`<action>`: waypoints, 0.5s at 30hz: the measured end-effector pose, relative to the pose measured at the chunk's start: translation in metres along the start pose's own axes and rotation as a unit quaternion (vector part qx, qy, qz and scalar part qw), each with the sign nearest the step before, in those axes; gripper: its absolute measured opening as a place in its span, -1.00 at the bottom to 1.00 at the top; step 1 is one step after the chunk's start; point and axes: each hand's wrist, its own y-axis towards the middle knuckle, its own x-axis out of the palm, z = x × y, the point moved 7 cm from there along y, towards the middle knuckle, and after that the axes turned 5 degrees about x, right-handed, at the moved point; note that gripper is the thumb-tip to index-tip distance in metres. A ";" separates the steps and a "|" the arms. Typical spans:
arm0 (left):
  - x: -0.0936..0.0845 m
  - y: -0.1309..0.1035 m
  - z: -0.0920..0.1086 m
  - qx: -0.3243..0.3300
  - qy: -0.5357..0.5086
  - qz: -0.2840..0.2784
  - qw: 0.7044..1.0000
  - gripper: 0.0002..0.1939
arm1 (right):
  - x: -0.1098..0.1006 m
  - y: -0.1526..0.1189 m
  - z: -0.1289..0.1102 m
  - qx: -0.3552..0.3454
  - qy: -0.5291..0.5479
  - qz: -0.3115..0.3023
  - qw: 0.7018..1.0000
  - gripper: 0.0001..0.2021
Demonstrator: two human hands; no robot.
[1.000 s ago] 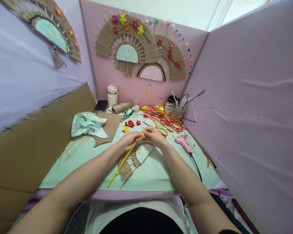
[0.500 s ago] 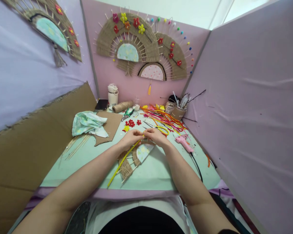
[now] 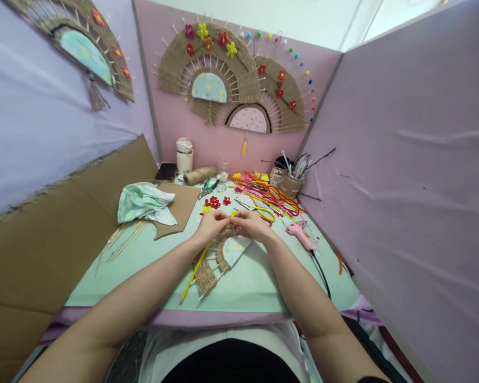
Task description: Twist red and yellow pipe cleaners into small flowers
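My left hand [image 3: 214,225] is closed on a yellow pipe cleaner [image 3: 195,275], whose long free end slants down and left over the table. My right hand [image 3: 250,223] pinches at the same spot, its fingertips meeting those of the left, with a small yellow loop showing just above them. Under both hands lies a half-round twine-woven fan [image 3: 206,275] with a pale floral fabric centre [image 3: 234,249]. Part of the fan's upper edge is hidden by my hands. Red pipe-cleaner flowers [image 3: 213,202] lie just beyond my left hand.
Scissors [image 3: 268,215] and a tangle of coloured pipe cleaners [image 3: 270,192] lie beyond my right hand. A pink glue gun [image 3: 300,235] with a black cord is at the right. Cardboard [image 3: 183,205], crumpled cloth [image 3: 141,202] and thin sticks [image 3: 128,240] are at the left.
The free end of the yellow pipe cleaner has shifted slightly up and right. A small yellow loop now shows above my fingertips, and my right hand has moved slightly left.
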 end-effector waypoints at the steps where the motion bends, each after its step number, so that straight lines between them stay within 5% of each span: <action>1: 0.001 0.001 0.000 0.014 0.014 -0.003 1.000 -0.79 | 0.000 0.001 0.001 0.001 0.013 0.002 1.000 -0.66; 15: 0.006 0.002 -0.001 0.050 0.048 -0.050 0.996 -0.80 | -0.004 0.003 0.006 0.019 0.015 -0.030 0.999 -0.63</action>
